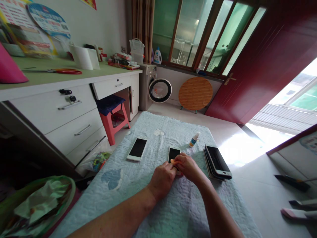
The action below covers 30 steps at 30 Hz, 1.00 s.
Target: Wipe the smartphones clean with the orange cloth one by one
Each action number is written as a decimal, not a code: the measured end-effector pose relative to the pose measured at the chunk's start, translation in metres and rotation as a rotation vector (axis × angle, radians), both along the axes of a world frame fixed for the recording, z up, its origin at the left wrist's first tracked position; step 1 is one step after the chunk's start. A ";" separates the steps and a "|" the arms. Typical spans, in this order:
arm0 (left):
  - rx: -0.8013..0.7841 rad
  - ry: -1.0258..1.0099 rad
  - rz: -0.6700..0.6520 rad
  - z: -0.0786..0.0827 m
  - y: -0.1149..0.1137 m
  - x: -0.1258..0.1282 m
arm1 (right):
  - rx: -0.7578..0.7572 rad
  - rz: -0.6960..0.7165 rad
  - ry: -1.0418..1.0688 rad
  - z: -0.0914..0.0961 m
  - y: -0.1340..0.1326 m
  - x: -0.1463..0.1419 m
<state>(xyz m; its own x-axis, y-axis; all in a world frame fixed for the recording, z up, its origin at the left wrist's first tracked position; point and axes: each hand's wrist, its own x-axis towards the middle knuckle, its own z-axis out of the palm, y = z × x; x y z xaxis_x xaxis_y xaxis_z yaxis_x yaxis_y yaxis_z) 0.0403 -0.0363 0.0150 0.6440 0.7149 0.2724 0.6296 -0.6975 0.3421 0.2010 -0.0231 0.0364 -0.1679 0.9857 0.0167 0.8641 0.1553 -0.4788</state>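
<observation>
A white smartphone (174,152) with a black screen lies in front of me, its lower part covered by my hands. My left hand (162,178) is closed at the phone's lower left side, fingers bent against it. My right hand (189,168) reaches over from the right, fingers pinched together above the screen. Between the fingers shows a small orange thing (172,161), too hidden to name surely. To the left lies another white smartphone (137,149), screen up. A small spray bottle (194,139) with a white cap stands beyond my right hand.
A stack of smartphones (218,161) sits near the right edge of the quilted cloth (151,127) covering the table. On the left are a white desk (81,120), a pink stool (115,120) and a waste bin (71,198). A washing machine (146,87) with its door open stands behind.
</observation>
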 end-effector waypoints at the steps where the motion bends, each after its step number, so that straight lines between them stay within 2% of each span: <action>1: -0.006 0.013 0.000 0.001 -0.001 0.000 | 0.029 -0.035 0.017 -0.004 -0.001 0.002; 6: -0.041 0.015 -0.012 0.004 0.004 -0.005 | 0.196 -0.213 0.051 -0.021 0.003 0.005; 10: -0.092 -0.171 -0.023 0.003 0.021 -0.015 | 0.226 -0.236 0.030 -0.025 0.006 0.001; 14: -0.119 -0.312 -0.049 -0.007 0.040 -0.021 | 0.211 -0.196 0.017 -0.024 0.006 -0.001; 16: -0.163 -0.286 -0.074 -0.012 0.047 -0.021 | 0.189 -0.165 0.026 -0.022 0.005 0.000; 18: -0.192 -0.260 -0.045 -0.015 0.051 -0.020 | 0.167 -0.127 0.035 -0.019 0.003 0.000; 25: -0.317 -0.300 -0.088 -0.008 0.055 -0.023 | 0.056 0.024 0.083 -0.006 -0.010 -0.002; 30: -0.450 -0.379 -0.080 -0.012 0.063 -0.027 | 0.206 0.090 0.042 -0.010 -0.009 -0.020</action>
<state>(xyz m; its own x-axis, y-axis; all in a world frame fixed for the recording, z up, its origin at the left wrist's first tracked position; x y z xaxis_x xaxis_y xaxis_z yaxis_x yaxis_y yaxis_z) 0.0135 0.0262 0.0028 0.6174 0.7669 0.1752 0.3570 -0.4716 0.8063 0.1808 -0.0318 0.0267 -0.2503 0.9417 0.2248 0.8224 0.3293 -0.4640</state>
